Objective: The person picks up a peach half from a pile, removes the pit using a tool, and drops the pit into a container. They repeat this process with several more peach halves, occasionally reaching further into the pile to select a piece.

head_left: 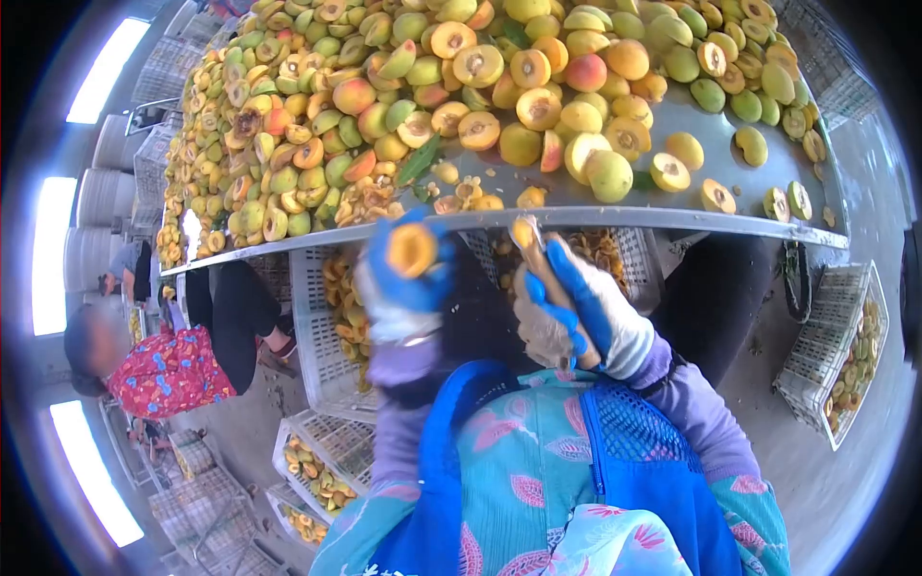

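Observation:
My left hand (392, 300), in a blue and white glove, is closed around a peach half (411, 252). Its orange cut face with a hollow centre is turned up, slightly smeared by motion. My right hand (597, 312), gloved the same way, grips a wooden-handled tool (547, 278) that points up toward the table edge. A yellowish bit of fruit (523, 232) shows at the tool's tip; the exact shape of that tip cannot be made out. Both hands are just in front of the metal table (691, 219), above my lap.
Whole and halved peaches (317, 125) heap the table, with scraps (370, 202) near its rim. White crates stand below: one by my left knee (312, 336), another at right (816, 355), a third (331, 446) behind. A person in a red patterned garment (173, 370) sits at left.

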Available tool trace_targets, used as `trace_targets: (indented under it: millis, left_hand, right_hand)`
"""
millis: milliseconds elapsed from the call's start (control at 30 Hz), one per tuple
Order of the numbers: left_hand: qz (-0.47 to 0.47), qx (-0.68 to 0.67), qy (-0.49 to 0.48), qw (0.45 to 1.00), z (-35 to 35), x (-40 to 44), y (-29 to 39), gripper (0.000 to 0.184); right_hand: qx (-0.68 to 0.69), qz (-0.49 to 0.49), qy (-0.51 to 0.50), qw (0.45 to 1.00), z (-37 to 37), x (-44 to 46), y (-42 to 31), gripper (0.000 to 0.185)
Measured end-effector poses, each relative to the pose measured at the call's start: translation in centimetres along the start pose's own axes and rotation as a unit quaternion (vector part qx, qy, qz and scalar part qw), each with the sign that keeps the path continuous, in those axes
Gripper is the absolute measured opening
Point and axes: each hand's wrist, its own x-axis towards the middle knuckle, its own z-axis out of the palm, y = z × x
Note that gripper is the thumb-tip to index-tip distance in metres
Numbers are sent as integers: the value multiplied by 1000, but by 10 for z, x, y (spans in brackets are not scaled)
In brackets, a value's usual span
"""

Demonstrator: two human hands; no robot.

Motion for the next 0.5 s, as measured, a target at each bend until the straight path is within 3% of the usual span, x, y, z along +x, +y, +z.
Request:
trace_targets:
  millis: [33,67,133,167,200,267,300,367,400,433,467,500]
  left_hand:
    - [117,224,92,963,-13,-4,19,39]
    - [204,492,108,840,-83,34,25,39]
    - [335,715,141,598,-38,28,55,41]
    - [263,668,114,687,5,27,67,42]
    - [183,610,86,766,44,34,67,44]
    - [125,742,8,658,89,79,57,49]
    - [114,737,-15,666,91,121,29,50]
    - [104,730,-43,674,96,152,0,51]
    - [90,658,-51,746,102,149,-1,48]
    - [73,580,-58,809,104,145,-1,46]
    - [71,583,-58,807,97,143,-1,46]
    - [42,476,-90,874,85,139,0,43]
  right_hand:
    - [-12,-12,48,999,-11,-2,2,45]
    - [31,27,122,992,-34,-1,1,44]
    - [2,17,248,969,-65,-3,15,43]
    - [65,68,205,974,-69,-1,16,44]
    - [-22,51,147,988,-63,-1,15,45]
    - [-121,15,183,976,-43,2,6,44]
    - [-124,7,185,975,-30,5,1,44]
    - [-201,-61,356,910,-13,11,-10,44]
    - [-199,-63,358,910,-13,15,-14,44]
    - [-323,-145,375,856,-16,20,-19,45]
    - [-439,-222,384,782,-19,25,-24,45]
    - [-582,-263,391,663,-21,30,-31,43]
